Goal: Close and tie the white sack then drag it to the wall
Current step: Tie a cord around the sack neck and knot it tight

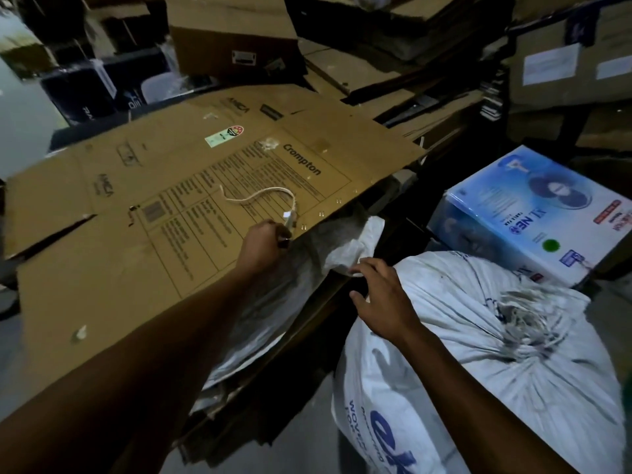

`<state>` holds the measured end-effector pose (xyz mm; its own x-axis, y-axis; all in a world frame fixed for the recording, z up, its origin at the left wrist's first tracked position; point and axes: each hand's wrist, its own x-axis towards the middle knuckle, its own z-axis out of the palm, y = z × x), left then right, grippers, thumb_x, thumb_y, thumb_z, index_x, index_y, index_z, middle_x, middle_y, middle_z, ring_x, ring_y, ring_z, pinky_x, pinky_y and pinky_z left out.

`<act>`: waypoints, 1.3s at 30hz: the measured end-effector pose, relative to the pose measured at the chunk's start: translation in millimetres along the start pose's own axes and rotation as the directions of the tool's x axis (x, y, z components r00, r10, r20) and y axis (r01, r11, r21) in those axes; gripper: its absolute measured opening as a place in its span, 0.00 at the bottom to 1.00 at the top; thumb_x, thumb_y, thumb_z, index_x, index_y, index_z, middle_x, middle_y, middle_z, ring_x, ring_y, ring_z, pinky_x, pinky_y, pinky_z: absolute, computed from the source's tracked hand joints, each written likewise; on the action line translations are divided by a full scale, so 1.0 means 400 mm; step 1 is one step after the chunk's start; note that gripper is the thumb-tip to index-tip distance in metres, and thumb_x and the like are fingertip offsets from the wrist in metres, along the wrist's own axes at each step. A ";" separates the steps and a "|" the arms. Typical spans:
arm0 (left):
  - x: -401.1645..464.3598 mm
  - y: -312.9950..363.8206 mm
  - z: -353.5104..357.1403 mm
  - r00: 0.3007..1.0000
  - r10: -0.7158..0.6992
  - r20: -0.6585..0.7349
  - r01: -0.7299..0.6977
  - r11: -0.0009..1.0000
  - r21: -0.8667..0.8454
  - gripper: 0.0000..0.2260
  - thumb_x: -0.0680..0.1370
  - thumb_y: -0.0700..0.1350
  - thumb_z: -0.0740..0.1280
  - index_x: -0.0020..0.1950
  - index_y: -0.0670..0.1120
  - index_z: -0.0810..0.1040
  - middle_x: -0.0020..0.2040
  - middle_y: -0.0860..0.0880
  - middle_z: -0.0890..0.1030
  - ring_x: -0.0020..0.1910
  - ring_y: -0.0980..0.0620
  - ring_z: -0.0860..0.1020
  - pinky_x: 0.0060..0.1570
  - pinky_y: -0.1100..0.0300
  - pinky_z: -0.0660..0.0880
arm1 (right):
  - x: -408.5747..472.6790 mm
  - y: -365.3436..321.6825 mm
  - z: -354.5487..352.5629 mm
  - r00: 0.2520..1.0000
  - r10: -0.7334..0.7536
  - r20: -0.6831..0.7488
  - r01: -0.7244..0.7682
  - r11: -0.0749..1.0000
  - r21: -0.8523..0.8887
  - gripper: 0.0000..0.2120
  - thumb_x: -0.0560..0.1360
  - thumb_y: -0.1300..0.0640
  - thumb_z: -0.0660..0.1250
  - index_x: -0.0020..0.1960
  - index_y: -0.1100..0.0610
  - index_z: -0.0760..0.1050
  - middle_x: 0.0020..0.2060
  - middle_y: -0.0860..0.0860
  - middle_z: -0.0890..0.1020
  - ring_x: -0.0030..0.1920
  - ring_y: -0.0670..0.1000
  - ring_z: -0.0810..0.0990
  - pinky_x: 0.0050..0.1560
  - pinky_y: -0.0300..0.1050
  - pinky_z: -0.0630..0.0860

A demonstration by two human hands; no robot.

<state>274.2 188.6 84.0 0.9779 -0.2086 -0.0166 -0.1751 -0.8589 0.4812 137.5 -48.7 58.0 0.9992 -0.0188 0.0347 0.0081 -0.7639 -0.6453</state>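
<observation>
A full white woven sack (478, 354) with blue print stands at the lower right, its mouth gathered into a frayed bunch (523, 313) on top. My right hand (383, 295) rests flat on the sack's upper left side, fingers spread, touching a loose flap of white sack cloth (355, 244). My left hand (263, 244) is closed on one end of a short white cord (263, 196) that curls over the flattened cardboard. Another grey-white sack (273, 302) lies partly under the cardboard's edge.
A large flattened Crompton carton (136, 217) lies tilted across the left and middle. A blue table-fan box (533, 217) stands to the right behind the sack. More cartons (236, 35) and flat cardboard pile up at the back. Bare grey floor (307, 439) shows below.
</observation>
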 end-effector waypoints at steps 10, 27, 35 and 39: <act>-0.083 0.203 -0.026 0.880 0.469 -0.081 -0.470 0.831 -0.298 0.07 0.74 0.39 0.74 0.43 0.45 0.77 0.40 0.47 0.82 0.40 0.47 0.82 0.43 0.47 0.80 | 0.058 -0.071 -0.068 0.963 -0.179 -0.199 0.150 0.976 -0.155 0.30 0.81 0.59 0.66 0.80 0.54 0.62 0.78 0.52 0.67 0.78 0.54 0.65 0.76 0.52 0.64; -0.199 0.364 0.128 0.936 0.352 -0.014 -0.336 0.879 -0.338 0.08 0.86 0.53 0.65 0.63 0.53 0.76 0.46 0.50 0.85 0.41 0.52 0.83 0.44 0.46 0.82 | 0.052 -0.011 -0.249 0.755 0.654 0.033 -0.231 0.218 0.948 0.10 0.77 0.62 0.74 0.50 0.62 0.72 0.50 0.63 0.85 0.47 0.59 0.89 0.43 0.46 0.85; -0.150 0.421 0.123 0.909 0.385 -0.161 -0.416 0.870 -0.266 0.07 0.85 0.48 0.66 0.57 0.49 0.82 0.44 0.50 0.85 0.40 0.51 0.82 0.42 0.46 0.81 | -0.028 0.041 -0.274 0.896 -0.044 -0.441 -0.106 0.945 -0.311 0.27 0.77 0.41 0.69 0.72 0.50 0.71 0.77 0.55 0.67 0.77 0.60 0.66 0.75 0.59 0.62; -0.143 0.454 0.123 0.894 0.430 -0.128 -0.448 0.846 -0.289 0.07 0.85 0.46 0.67 0.58 0.48 0.85 0.48 0.50 0.87 0.46 0.52 0.84 0.47 0.47 0.82 | -0.043 0.046 -0.293 0.954 -0.062 -0.292 -0.075 0.897 -0.435 0.09 0.84 0.47 0.60 0.55 0.50 0.77 0.47 0.51 0.85 0.49 0.59 0.84 0.43 0.48 0.70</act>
<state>180.6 21.5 129.1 0.8132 -0.4961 0.3042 -0.5534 -0.4975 0.6680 115.7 -138.0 135.1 0.9417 -0.1594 0.2961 -0.0848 -0.9646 -0.2497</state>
